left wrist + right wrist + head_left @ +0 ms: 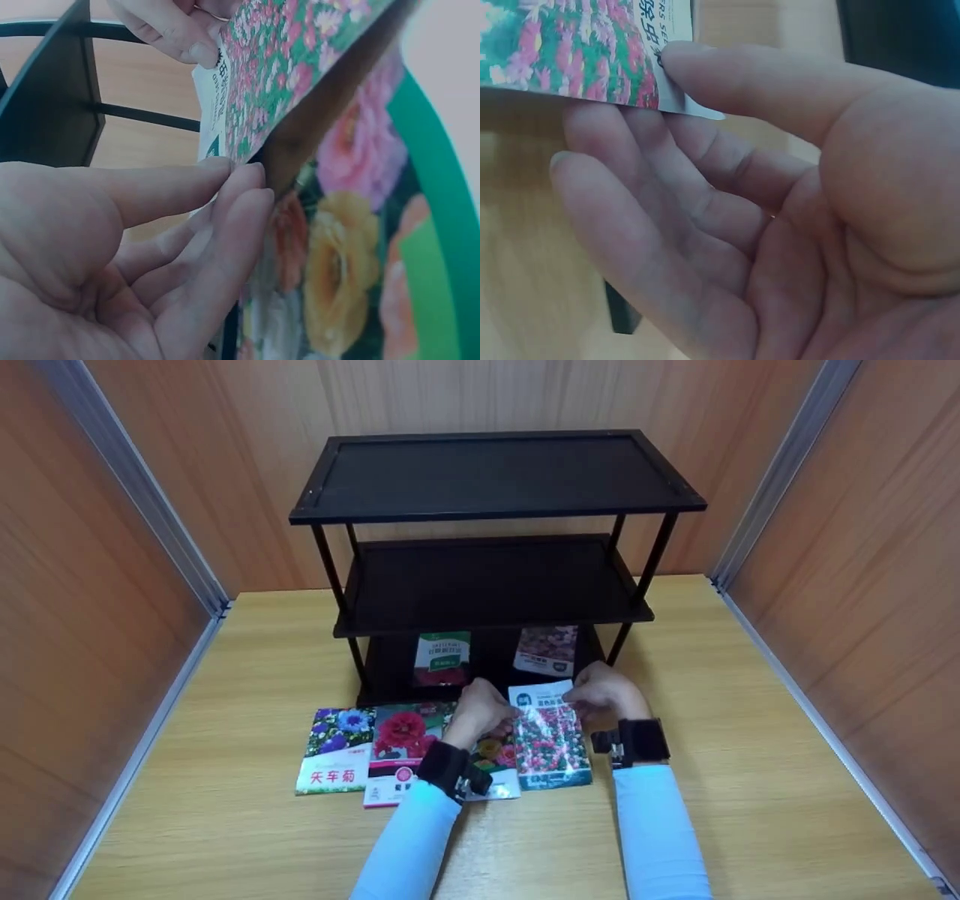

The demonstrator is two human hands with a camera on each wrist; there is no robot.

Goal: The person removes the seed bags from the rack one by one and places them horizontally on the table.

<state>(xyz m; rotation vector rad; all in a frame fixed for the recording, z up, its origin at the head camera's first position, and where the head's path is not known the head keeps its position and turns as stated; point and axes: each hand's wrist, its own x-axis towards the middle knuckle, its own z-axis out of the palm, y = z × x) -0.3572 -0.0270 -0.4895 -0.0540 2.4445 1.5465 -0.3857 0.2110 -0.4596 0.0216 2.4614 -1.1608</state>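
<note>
Blue sleeves (660, 825) are seen nearest, before the black shelf (495, 472); pink-flowered packet (551, 742) is held at the shelf's front, edges pinched by left hand (481, 711) and right hand (606, 690), fingers partly curled; three packets (337, 750) are laid before the shelf, two on its lowest tier.

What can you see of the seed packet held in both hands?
The seed packet is a flat, glossy rectangle, apparently plastic film. Its front pictures many pink and red blooms among green, below a white top band with dark Chinese characters. The left hand pinches its left edge, the right hand its upper right. It is at the right end of the packet row, before the black rack; whether its bottom touches the table is unclear.
</note>
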